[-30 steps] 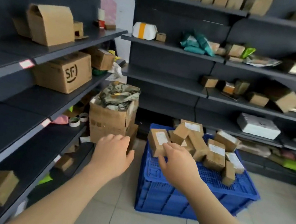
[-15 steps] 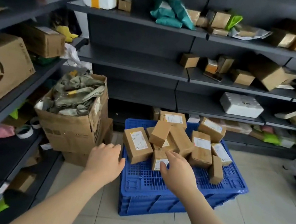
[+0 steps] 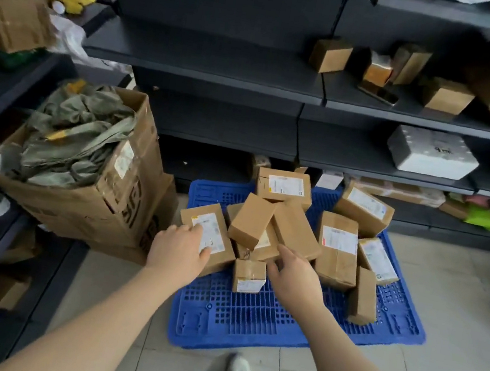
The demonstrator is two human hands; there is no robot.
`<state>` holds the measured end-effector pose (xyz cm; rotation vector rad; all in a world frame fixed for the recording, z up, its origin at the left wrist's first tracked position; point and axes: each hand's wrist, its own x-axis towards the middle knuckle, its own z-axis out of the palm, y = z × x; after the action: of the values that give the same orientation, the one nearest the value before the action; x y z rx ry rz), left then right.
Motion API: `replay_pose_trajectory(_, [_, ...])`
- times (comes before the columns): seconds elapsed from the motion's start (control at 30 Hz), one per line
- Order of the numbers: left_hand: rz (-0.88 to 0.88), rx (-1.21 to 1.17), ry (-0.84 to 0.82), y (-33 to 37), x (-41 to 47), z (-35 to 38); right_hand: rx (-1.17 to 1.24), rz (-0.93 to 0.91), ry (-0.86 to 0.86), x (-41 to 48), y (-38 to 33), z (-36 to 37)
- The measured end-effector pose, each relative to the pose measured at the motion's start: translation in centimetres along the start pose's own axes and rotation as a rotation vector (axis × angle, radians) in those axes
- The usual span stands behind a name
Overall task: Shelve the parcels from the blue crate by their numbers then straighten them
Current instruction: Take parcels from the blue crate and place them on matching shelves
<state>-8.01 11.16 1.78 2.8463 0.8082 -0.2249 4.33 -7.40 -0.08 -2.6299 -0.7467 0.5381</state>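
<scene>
A: Both hands are down over the blue crate point(image 3: 295, 326); the left hand point(image 3: 178, 250) lies flat on the labelled parcel point(image 3: 207, 238) at the crate's left edge, fingers spread across its label, not yet wrapped round it; the right hand point(image 3: 295, 275) hangs loose and part-open just beside the tilted plain parcel point(image 3: 296, 229), holding nothing.

B: How will that labelled one lift, do you reckon?

A: My guess is light and stiff; it's a small taped carton, so the cardboard should give decent friction, though the tape strips may be slick; I'd pinch it across the short sides, thumb under the overhanging edge, label facing up so the number reads.

B: And the rest of the pile?

A: Roughly ten brown cartons are heaped toward the crate's far edge, leaning on each other; a tiny box point(image 3: 249, 276) sits alone nearer the middle, and an upright parcel point(image 3: 363, 296) stands near the right edge; pulling one from the heap could tip its neighbours.

B: Anything else holding goods?

A: The big open carton point(image 3: 114, 197) off the crate's left side is stuffed with grey-green bags; the shelves point(image 3: 210, 67) behind carry scattered boxes and a white foam box point(image 3: 430, 152).
</scene>
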Motion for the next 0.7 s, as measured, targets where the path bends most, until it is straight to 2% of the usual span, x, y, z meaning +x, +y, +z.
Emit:
replay_pose_trajectory(0.37, [-0.098,-0.086,-0.099,5.9,11.4,8.0,0.032,0.004,-0.250,9.6,6.8,3.8])
replay_pose_trajectory(0.7, [-0.144,-0.174,-0.152,7.9,17.5,15.5,0.220,0.046,-0.194,14.0,9.4,8.1])
